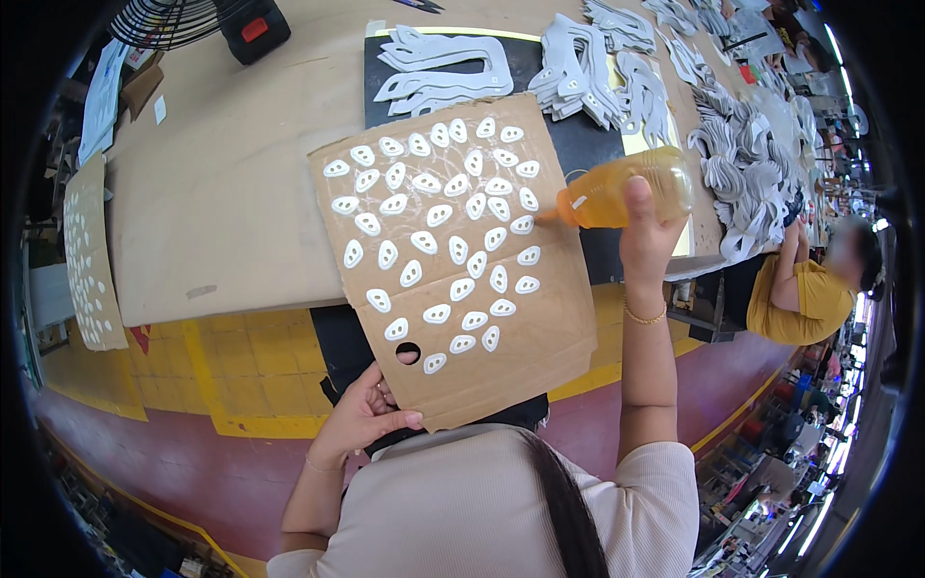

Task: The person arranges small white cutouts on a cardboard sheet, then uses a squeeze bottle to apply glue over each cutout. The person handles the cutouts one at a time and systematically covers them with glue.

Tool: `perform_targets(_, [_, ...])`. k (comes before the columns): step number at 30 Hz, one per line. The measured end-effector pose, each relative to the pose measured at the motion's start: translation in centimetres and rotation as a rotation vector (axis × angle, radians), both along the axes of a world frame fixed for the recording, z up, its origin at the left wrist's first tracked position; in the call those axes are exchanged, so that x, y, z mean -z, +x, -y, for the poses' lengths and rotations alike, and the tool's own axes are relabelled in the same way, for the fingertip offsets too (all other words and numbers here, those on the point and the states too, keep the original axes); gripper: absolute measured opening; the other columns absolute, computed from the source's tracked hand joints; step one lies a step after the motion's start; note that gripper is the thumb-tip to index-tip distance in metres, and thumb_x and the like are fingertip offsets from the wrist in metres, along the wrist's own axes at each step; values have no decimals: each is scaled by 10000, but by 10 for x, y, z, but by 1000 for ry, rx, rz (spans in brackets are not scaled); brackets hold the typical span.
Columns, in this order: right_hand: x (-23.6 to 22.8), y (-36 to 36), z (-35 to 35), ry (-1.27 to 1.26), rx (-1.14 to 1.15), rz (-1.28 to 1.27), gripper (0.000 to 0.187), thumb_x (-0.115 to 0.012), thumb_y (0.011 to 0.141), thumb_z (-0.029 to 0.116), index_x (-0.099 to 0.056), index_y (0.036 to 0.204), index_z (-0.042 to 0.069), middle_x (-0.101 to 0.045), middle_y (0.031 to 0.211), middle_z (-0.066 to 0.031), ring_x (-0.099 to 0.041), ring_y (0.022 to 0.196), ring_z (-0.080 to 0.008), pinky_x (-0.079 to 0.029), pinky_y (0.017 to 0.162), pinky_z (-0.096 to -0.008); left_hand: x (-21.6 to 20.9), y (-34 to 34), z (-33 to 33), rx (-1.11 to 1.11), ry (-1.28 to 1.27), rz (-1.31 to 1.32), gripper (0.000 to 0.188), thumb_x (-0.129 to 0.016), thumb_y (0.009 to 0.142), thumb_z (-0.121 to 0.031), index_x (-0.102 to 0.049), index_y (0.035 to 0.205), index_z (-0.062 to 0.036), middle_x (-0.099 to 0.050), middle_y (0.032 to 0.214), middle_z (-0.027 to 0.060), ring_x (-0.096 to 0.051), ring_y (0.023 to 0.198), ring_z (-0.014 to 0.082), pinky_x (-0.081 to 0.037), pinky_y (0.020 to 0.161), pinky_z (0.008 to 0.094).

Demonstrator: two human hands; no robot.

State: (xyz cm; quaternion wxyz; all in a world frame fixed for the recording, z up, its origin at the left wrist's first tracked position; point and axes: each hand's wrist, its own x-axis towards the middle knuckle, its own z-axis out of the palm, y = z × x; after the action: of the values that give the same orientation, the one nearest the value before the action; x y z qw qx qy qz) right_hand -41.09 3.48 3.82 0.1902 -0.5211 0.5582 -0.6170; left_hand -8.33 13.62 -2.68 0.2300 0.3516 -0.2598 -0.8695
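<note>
My left hand (371,409) grips the lower left corner of a cardboard sheet (540,337), thumb on top and a fingertip showing through a round hole. Several small white oval pieces (439,215), each with two holes, lie spread over the sheet. Wet-looking shiny streaks run between the upper ones. In my right hand (647,231) is a squeeze bottle (617,188) of amber liquid, tilted with its orange nozzle pointing left. The nozzle tip is close to a white piece near the sheet's right edge; whether it touches is unclear.
Stacks of grey cut pieces (448,72) lie on a black mat (588,154) beyond the sheet, with a large heap (747,159) at right. A black fan (255,29) stands far left. Another cardboard sheet (92,255) hangs over the left table edge. A person in yellow (805,289) sits at right.
</note>
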Motion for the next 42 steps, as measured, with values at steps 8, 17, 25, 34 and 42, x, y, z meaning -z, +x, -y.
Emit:
perform_targets(8, [-3, 6, 5, 35, -32, -37, 278, -717, 822, 242, -617, 912, -1, -626, 830, -27, -565, 742, -92, -454, 671, -229, 2, 2, 0, 22, 0, 12, 655, -632, 776, 103, -340, 1347, -29, -565, 1134, 134, -599, 948, 172, -532, 763, 297])
perform_targets(17, [-10, 17, 8, 101, -127, -114, 278, -732, 805, 227, -621, 901, -10, -650, 829, -42, -594, 739, -101, -477, 663, -243, 2, 1, -1, 6, 3, 4, 661, -637, 767, 106, -341, 1343, -27, -560, 1138, 133, -603, 955, 187, -554, 744, 309])
perform_targets(25, [-20, 24, 6, 102, -197, -310, 296, -785, 734, 197, -623, 870, -9, -646, 798, -64, -618, 684, -139, -485, 613, -252, 1, 2, 0, 26, 4, -2, 643, -625, 785, 99, -345, 1345, -44, -557, 1149, 130, -594, 977, 179, -552, 750, 304])
perform_targets(34, [-18, 17, 1, 3, -161, -410, 298, -801, 710, 209, -617, 798, -7, -613, 752, -65, -603, 642, -154, -460, 560, -248, 1, 2, -1, 26, 0, 11, 640, -622, 790, 91, -342, 1348, -47, -552, 1159, 130, -592, 994, 186, -561, 753, 310])
perform_targets(42, [-15, 10, 2, 45, -110, -325, 326, -791, 731, 219, -606, 865, -15, -630, 789, -62, -613, 683, -142, -484, 617, -247, 1, 2, -1, 33, -3, 14, 650, -623, 789, 92, -330, 1354, -39, -562, 1141, 136, -598, 985, 190, -562, 755, 315])
